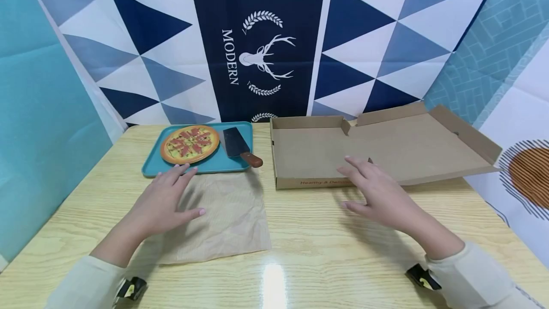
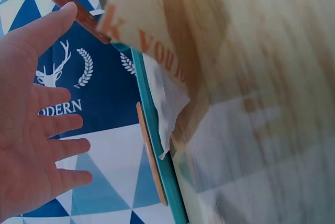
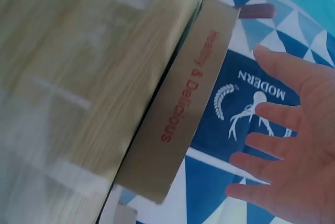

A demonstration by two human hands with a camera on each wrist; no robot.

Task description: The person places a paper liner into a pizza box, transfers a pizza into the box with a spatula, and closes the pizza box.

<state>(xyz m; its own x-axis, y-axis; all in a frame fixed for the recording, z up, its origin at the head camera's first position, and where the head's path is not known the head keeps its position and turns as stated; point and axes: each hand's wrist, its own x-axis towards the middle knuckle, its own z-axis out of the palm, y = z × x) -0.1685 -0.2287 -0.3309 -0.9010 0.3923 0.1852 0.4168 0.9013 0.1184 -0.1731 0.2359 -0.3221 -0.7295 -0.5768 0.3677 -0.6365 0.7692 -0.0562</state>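
Observation:
A teal tray [image 1: 150, 167] at the back left carries a pizza [image 1: 190, 144] and a pizza server [image 1: 235, 142] whose wooden handle hangs over the tray's front right corner. In front of it lies a sheet of brown paper [image 1: 231, 221]; the left wrist view shows red lettering on the paper [image 2: 141, 30]. My left hand [image 1: 160, 204] hovers over the paper's left part with fingers spread, holding nothing. To the right, a cardboard pizza box [image 1: 309, 149] lies with its lid folded back. My right hand [image 1: 381, 197], fingers extended, hovers before the box's front edge, also holding nothing.
The wooden table [image 1: 300, 232] has a bright glare spot near its front. A patterned cloth with a deer print [image 1: 261, 56] hangs behind the tray and box. A teal panel [image 1: 47, 123] rises at the left; the box's lid [image 1: 411, 142] spreads toward the right edge.

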